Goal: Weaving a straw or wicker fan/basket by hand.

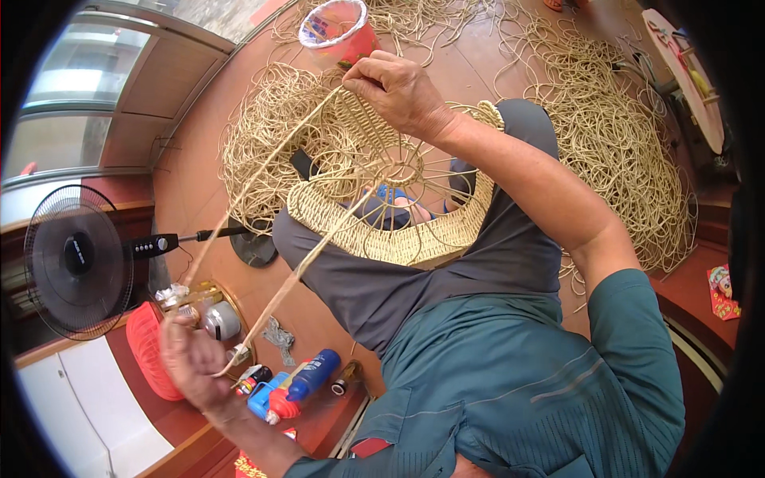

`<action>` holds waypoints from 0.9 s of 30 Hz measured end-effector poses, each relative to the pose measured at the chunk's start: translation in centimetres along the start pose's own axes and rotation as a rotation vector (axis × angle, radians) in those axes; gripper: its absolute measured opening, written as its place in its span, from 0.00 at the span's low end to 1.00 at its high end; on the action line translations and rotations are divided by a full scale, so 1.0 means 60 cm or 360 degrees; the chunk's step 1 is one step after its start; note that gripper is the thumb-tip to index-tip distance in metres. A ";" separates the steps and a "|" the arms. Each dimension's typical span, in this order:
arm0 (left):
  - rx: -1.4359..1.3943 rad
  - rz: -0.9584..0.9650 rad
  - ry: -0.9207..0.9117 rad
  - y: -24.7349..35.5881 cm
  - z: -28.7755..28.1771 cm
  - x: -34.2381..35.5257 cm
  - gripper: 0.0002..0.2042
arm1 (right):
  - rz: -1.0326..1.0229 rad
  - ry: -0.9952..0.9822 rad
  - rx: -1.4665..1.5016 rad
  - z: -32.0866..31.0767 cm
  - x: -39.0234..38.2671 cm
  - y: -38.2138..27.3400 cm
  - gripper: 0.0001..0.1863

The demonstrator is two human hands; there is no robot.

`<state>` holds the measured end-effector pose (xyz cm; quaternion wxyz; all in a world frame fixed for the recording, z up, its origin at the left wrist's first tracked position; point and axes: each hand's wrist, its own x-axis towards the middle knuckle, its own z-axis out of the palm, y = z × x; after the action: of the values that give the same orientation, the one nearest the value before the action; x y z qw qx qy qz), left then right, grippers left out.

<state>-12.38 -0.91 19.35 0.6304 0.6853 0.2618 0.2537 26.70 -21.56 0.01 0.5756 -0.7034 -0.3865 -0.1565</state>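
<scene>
Teal shirt [510, 390] and grey trousers [446, 271] fill the near foreground; on the lap rests a half-woven basket [398, 231], its wire spokes fanning from a small hub and its finished straw-coloured band curving along the near rim. Right hand [398, 92], at the far side of the frame just near a pink-and-white cup [339, 32], is closed in a pinch on the weaving cord [263, 263] where it meets the far spokes. From that pinch the cord runs as a taut double strand, its long axis slanting near and left across the lap, to the left hand [191, 358], which is blurred but appears clenched around the strand's near end. Right hand thus lies on the work, left hand well apart from it. Loose cord [613, 135] lies heaped on the floor far right; a black fan [76, 259] stands at left, bottles [307, 382] beside the left hand.
</scene>
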 end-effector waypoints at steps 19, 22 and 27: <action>0.3003 -0.0090 0.1435 0.089 -0.461 0.037 0.25 | -0.0026 0.0082 0.0070 0.003 0.007 -0.007 0.08; 0.3072 -0.0540 0.0695 0.061 -0.476 0.089 0.26 | 0.0037 0.0071 0.0076 0.019 0.002 0.006 0.08; 0.2127 0.0508 -0.0068 -0.085 0.026 0.132 0.20 | 0.0105 0.0030 -0.0056 0.004 -0.002 0.015 0.08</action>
<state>-5.72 3.67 14.28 0.0323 0.9621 0.2454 0.1140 27.22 -21.42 -0.76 0.5717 -0.7242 -0.3548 -0.1508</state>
